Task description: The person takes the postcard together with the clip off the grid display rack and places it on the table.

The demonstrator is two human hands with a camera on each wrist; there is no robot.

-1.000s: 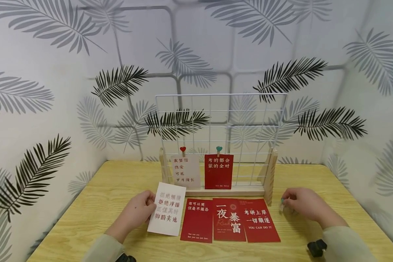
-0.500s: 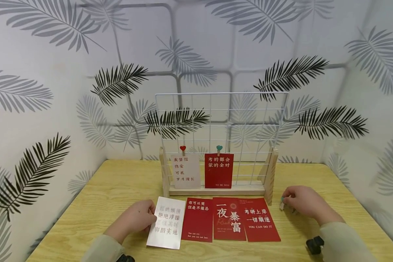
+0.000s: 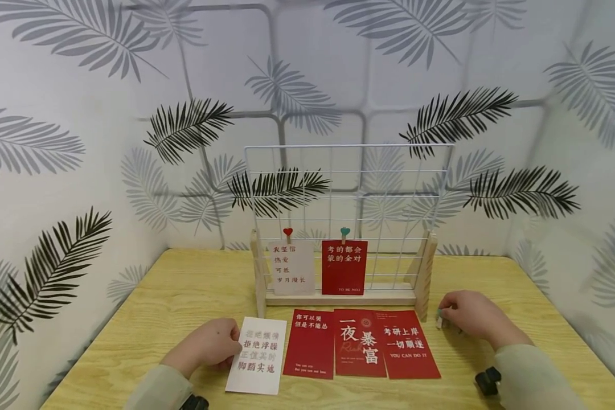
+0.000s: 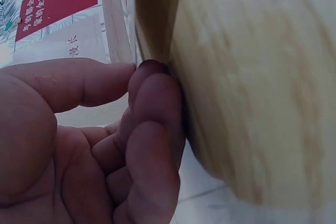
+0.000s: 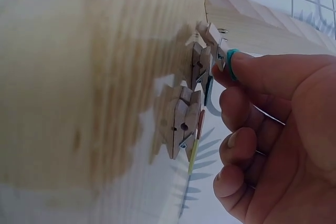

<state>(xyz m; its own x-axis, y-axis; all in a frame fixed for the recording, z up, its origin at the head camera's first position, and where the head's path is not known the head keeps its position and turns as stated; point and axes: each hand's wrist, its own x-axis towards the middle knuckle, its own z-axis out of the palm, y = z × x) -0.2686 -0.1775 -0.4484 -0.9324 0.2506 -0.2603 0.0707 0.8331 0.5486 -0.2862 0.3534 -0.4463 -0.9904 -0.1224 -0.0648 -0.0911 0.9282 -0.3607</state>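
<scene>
By its left edge, a white card (image 3: 256,356) with dark printed characters is pinched between the thumb and fingers of my left hand (image 3: 210,344). The card lies low at the table, left of a red card (image 3: 309,344). In the left wrist view the left fingertips (image 4: 152,95) are close to the wood surface. My right hand (image 3: 479,316), right of the rack, pinches a small wooden clothespin (image 5: 213,39) by its teal end. Several other clothespins (image 5: 181,121) lie on the table beneath the right fingers, partly hidden in the head view.
A white wire grid rack (image 3: 345,146) on a wooden base (image 3: 338,298) stands behind the cards. On it hang a pale card (image 3: 293,267) under a red heart clip and a red card (image 3: 344,267) under a teal heart clip. Two more red cards (image 3: 412,347) lie in front.
My left hand has moved down and slightly left with the white card, from overlapping the neighbouring red card to beside it. The right hand stays nearly in place with its clothespin.
</scene>
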